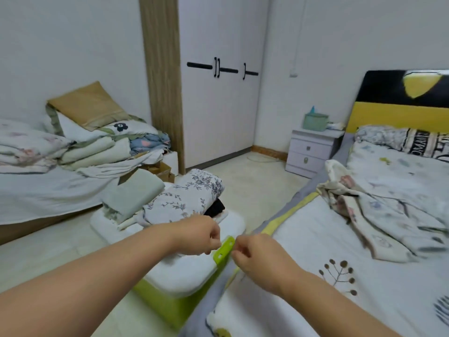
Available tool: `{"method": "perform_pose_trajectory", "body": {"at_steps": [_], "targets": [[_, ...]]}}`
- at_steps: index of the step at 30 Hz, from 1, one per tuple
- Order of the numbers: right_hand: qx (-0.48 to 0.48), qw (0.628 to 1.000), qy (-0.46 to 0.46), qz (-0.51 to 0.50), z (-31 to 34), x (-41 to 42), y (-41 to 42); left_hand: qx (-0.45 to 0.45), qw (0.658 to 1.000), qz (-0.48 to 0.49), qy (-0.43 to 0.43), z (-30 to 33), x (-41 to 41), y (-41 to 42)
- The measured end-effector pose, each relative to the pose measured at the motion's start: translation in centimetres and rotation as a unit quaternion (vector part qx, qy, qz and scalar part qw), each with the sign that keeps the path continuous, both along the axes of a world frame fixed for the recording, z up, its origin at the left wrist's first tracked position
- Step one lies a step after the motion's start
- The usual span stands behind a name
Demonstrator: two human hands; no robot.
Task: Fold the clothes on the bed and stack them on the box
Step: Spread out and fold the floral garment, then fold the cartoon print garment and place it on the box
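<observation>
A green box (167,304) with a white lid (184,276) stands on the floor beside the bed (313,251). On the lid lie a folded floral cloth (189,194), a folded pale green cloth (133,193) and a black garment (215,207) tucked under the floral one. A crumpled floral garment (379,215) lies unfolded on the bed. My left hand (200,235) and my right hand (254,255) hover over the box's near right corner, fingers curled, with nothing visible in them. The box's green latch (224,249) shows between them.
A second bed (36,190) on the left carries piled quilts and pillows. A cardboard box (162,172) stands beside it. The white wardrobe (218,105) and a nightstand (311,154) stand at the back. Bare floor (255,186) runs between the beds.
</observation>
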State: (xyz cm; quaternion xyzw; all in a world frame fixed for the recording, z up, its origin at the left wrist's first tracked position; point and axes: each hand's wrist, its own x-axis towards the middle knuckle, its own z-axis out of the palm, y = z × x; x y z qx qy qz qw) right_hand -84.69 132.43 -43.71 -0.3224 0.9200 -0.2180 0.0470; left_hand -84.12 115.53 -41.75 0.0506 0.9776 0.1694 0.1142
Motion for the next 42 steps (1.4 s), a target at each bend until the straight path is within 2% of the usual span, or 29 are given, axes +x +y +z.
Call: {"method": "perform_pose_trajectory", "body": {"at_steps": [9,15,20,31,37,42], "targets": [[0.067,0.992,0.038,-0.097,3.7,10.4,12.9,0.027,0.997,-0.075,0.009,4.2,7.7,12.0],[0.073,0.979,-0.014,-0.192,3.5,13.5,22.1,0.082,0.991,-0.106,0.001,3.8,10.4,20.9],[0.060,0.961,-0.043,-0.267,2.1,13.5,28.2,0.062,0.989,-0.136,0.010,2.7,10.2,26.4],[0.092,0.934,-0.041,-0.343,-2.3,2.6,35.4,0.022,0.992,-0.080,0.100,-2.7,-1.7,32.8],[0.086,0.928,0.031,-0.362,-3.4,-6.1,35.2,-0.018,0.987,-0.047,0.152,-5.8,-10.6,35.0],[0.110,0.938,0.074,-0.320,-4.4,-14.0,33.9,-0.024,0.984,-0.060,0.163,-10.0,-16.6,35.9]]}}
